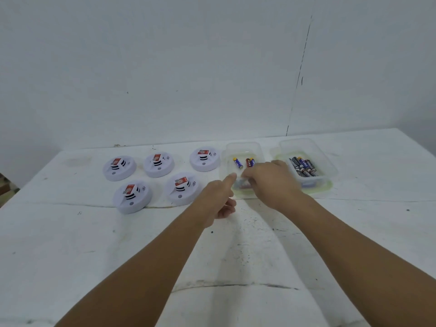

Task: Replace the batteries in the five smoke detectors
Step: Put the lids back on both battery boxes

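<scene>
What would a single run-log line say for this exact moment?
right hand: fingers reaching into left tub, grasp unclear | left hand: thumb on tub edge | five smoke detectors: on table | right tub: batteries

The place could not be named with certainty; it looked like a plain, bare room used as a simple work area. A white table [94, 244] with scuffed, stained covering was set against a blank white wall [188, 67], on which a thin dark crack [300, 74] was seen.
</scene>
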